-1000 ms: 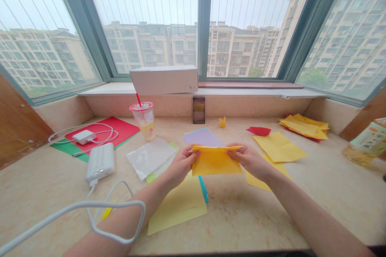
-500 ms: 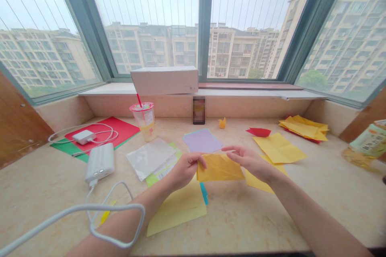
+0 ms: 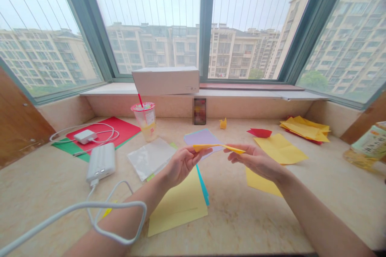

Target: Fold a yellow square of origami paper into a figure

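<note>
A sheet of folded yellow paper [image 3: 207,147] is held up above the table, seen nearly edge-on. My left hand [image 3: 184,164] pinches its left end between thumb and fingers. At the right end, my right hand [image 3: 251,160] grips the paper the same way. Under my left forearm lies a pale yellow sheet [image 3: 181,204] with a strip of blue paper [image 3: 202,186] along its edge. Just behind the held paper is a lilac sheet [image 3: 200,137]. Yellow sheets [image 3: 280,148] rest beside my right hand.
On the left are a white power bank [image 3: 101,162] with a looping cable, a charger [image 3: 85,136] on red paper [image 3: 120,126], and a drink cup [image 3: 144,122]. A small yellow folded figure [image 3: 222,123], red piece [image 3: 259,132], paper pile [image 3: 306,128] and bottle [image 3: 368,144] stand farther right.
The yellow paper has tipped from showing its broad face to nearly edge-on and risen slightly. My right hand has closed on its right end.
</note>
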